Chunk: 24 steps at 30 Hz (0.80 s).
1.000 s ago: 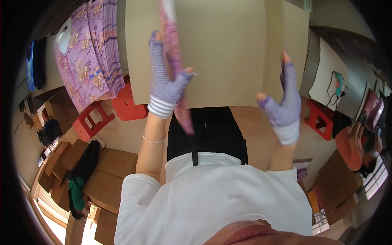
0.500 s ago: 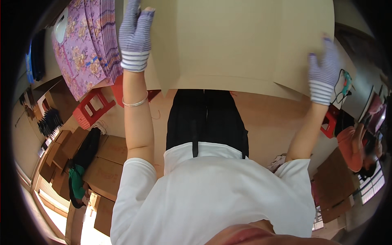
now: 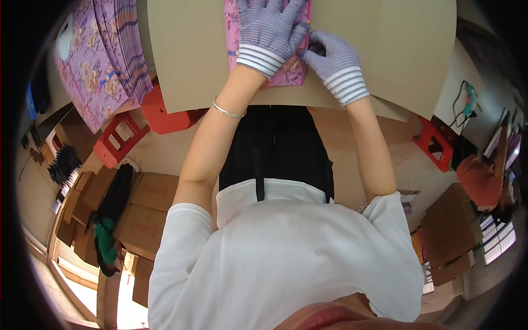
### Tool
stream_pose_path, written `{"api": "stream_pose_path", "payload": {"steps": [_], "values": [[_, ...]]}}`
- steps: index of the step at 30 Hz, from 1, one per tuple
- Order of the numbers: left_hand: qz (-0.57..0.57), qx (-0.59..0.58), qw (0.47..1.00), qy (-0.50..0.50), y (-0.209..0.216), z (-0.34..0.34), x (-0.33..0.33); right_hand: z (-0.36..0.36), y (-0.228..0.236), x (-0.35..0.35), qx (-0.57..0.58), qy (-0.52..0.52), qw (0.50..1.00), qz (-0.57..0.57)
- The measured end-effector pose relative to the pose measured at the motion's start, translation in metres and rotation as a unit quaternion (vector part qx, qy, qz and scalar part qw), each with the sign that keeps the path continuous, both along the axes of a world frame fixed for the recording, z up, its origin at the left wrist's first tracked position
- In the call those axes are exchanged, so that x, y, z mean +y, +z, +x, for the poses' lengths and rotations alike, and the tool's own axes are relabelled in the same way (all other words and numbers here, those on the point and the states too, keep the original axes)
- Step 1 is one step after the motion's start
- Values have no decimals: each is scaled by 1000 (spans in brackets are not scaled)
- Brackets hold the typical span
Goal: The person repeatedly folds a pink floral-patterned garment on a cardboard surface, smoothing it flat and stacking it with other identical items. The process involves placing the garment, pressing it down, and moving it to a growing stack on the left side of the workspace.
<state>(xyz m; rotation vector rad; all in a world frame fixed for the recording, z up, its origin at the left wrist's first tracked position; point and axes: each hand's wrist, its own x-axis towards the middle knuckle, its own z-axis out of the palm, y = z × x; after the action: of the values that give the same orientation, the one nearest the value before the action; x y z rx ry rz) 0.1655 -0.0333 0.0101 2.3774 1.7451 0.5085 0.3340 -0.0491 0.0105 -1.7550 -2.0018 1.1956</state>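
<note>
The pink floral piece [image 3: 292,74] lies on the beige surface [image 3: 396,44], near the middle of its near edge. The left hand [image 3: 268,32] rests palm down on it, fingers spread, gripping nothing. The right hand [image 3: 336,59] is at the piece's right edge, fingers curled; whether they pinch it, I cannot tell. A purple floral stack [image 3: 102,71] sits beyond the surface's left edge
</note>
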Motion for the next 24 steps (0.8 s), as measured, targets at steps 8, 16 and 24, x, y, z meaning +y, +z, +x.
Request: {"api": "stream_pose_path", "payload": {"steps": [8, 16, 24], "values": [[-85, 23, 996, -21, 1, -27, -49, -13, 1, -2, -100, 6, 994, 33], [-38, 11, 999, -37, -28, -46, -73, -11, 6, 2, -96, 38, 994, 17], [-111, 17, 993, -33, -4, -39, -71, -14, 4, 1, -138, 50, 989, 36]]}}
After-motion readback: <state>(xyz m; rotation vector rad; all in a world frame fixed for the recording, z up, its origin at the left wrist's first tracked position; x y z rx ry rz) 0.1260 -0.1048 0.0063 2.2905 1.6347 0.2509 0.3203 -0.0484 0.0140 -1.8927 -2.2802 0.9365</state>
